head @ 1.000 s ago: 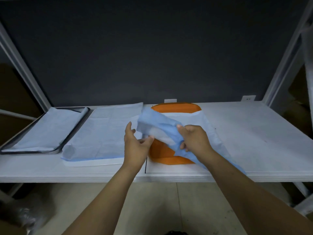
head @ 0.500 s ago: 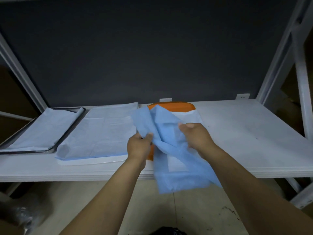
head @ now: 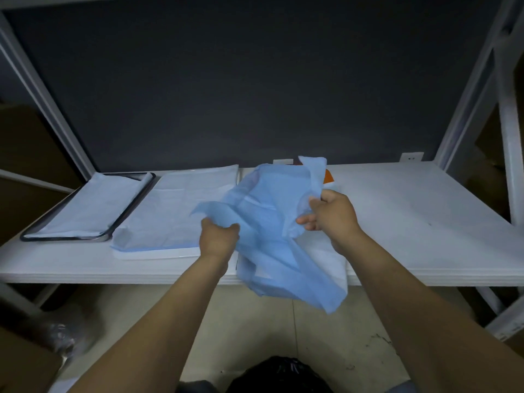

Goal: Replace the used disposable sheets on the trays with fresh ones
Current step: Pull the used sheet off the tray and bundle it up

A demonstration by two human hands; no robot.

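Blue sheet (head: 272, 222) crumpled, up off shelf (head: 411, 222), over orange tray (head: 328, 176), tail drooping past front edge. Left hand (head: 218, 236) fingers (head: 231, 226) bunched round left edge; right hand (head: 331, 217) pinches upper-right fold. 2 sheeted trays further left: white tray (head: 158, 253), dark-rimmed tray (head: 65, 238).

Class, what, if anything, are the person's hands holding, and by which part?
Both hands grip the crumpled blue sheet: the left hand bunches its left edge, the right hand pinches a fold near its upper right.
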